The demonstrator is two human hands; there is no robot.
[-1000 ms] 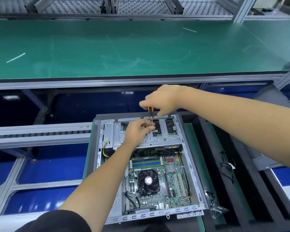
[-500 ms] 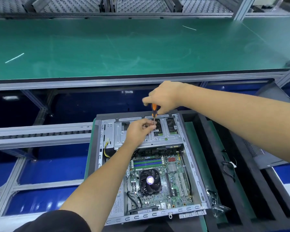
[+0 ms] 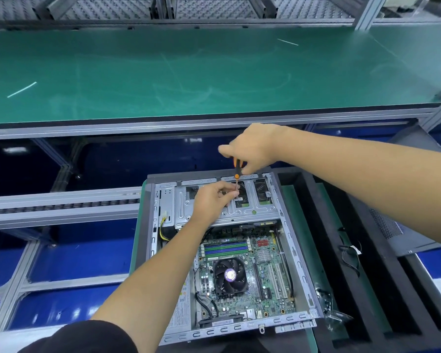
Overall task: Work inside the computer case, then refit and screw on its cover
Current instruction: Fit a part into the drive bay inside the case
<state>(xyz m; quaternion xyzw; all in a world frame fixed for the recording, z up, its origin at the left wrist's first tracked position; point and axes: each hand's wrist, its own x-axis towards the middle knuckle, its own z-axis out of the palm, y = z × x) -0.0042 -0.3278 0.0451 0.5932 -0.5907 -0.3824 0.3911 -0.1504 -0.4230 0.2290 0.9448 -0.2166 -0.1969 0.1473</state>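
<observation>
Computer case (image 3: pixel 298 253) open, screwdriver (image 3: pixel 236 174) tip hidden (hands)

Both forearms are bare; a black short sleeve (image 3: pixel 87 337) covers the left upper arm.

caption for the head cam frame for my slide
Right hand drives an orange-handled screwdriver into the open computer case's drive bracket while the left hand steadies its shaft.
</observation>
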